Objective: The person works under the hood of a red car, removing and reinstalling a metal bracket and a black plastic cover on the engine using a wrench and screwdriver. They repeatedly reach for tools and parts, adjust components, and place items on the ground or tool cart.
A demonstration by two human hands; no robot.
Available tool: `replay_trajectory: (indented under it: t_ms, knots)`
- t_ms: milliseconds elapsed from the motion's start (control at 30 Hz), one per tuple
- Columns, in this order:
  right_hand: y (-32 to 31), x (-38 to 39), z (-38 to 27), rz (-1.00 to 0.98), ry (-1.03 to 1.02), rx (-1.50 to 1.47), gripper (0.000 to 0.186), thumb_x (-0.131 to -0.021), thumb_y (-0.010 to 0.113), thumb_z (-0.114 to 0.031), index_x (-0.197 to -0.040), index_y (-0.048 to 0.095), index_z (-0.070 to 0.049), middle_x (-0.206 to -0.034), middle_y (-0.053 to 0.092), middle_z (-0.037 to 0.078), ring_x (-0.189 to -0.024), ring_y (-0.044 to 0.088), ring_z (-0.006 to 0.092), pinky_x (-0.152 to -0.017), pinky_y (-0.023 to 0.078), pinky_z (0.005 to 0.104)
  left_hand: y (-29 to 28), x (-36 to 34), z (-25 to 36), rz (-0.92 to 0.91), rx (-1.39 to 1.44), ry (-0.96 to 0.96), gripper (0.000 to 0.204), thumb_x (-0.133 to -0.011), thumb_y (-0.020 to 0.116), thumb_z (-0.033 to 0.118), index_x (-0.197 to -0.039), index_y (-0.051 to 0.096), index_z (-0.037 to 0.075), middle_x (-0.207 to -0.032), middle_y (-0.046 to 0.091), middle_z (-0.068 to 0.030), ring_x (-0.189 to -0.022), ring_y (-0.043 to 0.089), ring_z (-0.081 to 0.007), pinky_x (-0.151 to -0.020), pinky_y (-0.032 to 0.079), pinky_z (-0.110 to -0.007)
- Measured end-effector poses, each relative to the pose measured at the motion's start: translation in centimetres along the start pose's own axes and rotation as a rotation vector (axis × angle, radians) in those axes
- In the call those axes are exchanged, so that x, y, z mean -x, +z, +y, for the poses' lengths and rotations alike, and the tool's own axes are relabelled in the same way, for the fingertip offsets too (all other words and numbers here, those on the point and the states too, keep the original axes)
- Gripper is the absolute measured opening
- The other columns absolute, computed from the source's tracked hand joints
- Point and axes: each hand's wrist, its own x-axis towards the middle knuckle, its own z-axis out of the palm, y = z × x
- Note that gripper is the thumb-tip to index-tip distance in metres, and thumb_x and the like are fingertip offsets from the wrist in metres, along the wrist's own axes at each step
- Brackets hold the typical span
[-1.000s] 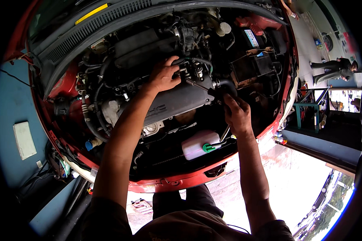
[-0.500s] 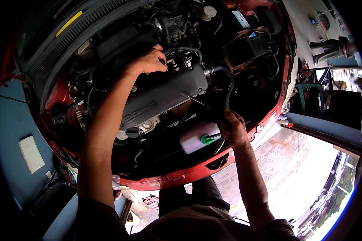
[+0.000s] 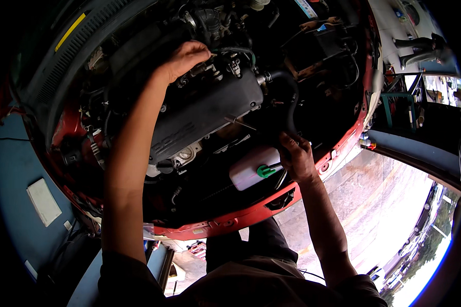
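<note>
My left hand (image 3: 186, 59) reaches over the engine, beyond the black valve cover (image 3: 205, 115). Its fingers are closed together by the near end of a thin dark hose (image 3: 235, 49); whatever they pinch is hidden. Lower right, my right hand (image 3: 297, 159) is wrapped around the dark handle of a screwdriver-like tool. That tool's metal shaft (image 3: 242, 124) points left toward the cover's front edge. A thick black hose (image 3: 294, 102) curves down behind this hand. Beside it sits a whitish fluid reservoir (image 3: 246, 171) with a green cap (image 3: 264, 171).
The red front crossmember (image 3: 241, 222) of the car runs between my body and the engine. Right of the engine stands a dark battery (image 3: 312, 53). A metal rack (image 3: 399, 102) and another person's legs (image 3: 417, 51) appear at the far right.
My left hand has shifted away from the valve cover toward the thin hose, its fingers now closer together. My right hand keeps its grip on the tool. The whole view has tilted slightly.
</note>
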Motion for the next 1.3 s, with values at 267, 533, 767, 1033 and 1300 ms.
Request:
replay_trajectory:
  t_ms: [267,533,767,1033,1300]
  knots:
    - [-1.5,-0.9,2.9,-0.041,-0.198,0.128,0.018,-0.099,0.060,-0.023,-0.094,0.062,-0.005,-0.065,0.059,0.002,-0.039,0.040,0.0097,-0.036,0.026,0.0202,1.9,8.7,2.5,0.389,0.102,0.137,0.031,-0.097,0.071,0.029,-0.110,0.064,0.002,-0.092,0.066,-0.0011,-0.085,0.062,-0.0089,-0.078,0.051,-0.025]
    - [-0.9,1.8,-2.7,-0.201,0.065,-0.683,0.043,-0.102,0.047,-0.037,-0.118,0.063,0.000,-0.066,0.059,0.004,-0.043,0.045,0.0125,-0.040,0.036,0.0276,-18.1,22.5,1.6,1.206,-0.383,0.267,0.027,-0.096,0.070,0.018,-0.119,0.070,0.004,-0.105,0.069,-0.0106,-0.088,0.067,-0.0180,-0.082,0.053,-0.031]
    - [9.0,3.4,-15.5,-0.804,-0.279,-0.052,0.068,-0.091,0.072,-0.033,-0.138,0.045,0.008,-0.072,0.062,0.014,-0.055,0.057,0.0208,-0.051,0.046,0.0307,-29.9,21.5,-6.4,1.286,-0.632,0.161,0.025,-0.088,0.072,0.017,-0.111,0.068,0.007,-0.100,0.067,-0.0127,-0.091,0.067,-0.0285,-0.084,0.053,-0.038]
    - [28.3,-5.3,-25.1,-0.407,-1.278,1.283,0.055,-0.088,0.074,-0.017,-0.138,0.053,-0.007,-0.091,0.070,0.023,-0.086,0.068,0.0410,-0.075,0.054,0.0454,-27.8,20.1,-5.8,1.630,-0.934,0.007,0.017,-0.085,0.055,0.025,-0.085,0.063,0.010,-0.089,0.067,-0.0130,-0.079,0.065,-0.0370,-0.072,0.054,-0.048]
    - [48.5,-8.9,-23.9,-0.360,-1.629,1.762,0.045,-0.092,0.068,-0.020,-0.134,0.056,-0.012,-0.109,0.069,0.013,-0.106,0.064,0.0312,-0.091,0.052,0.0410,-27.2,19.8,-5.3,1.576,-1.075,0.125,0.017,-0.079,0.054,0.025,-0.072,0.060,0.010,-0.077,0.065,-0.0100,-0.070,0.063,-0.0350,-0.065,0.051,-0.047]
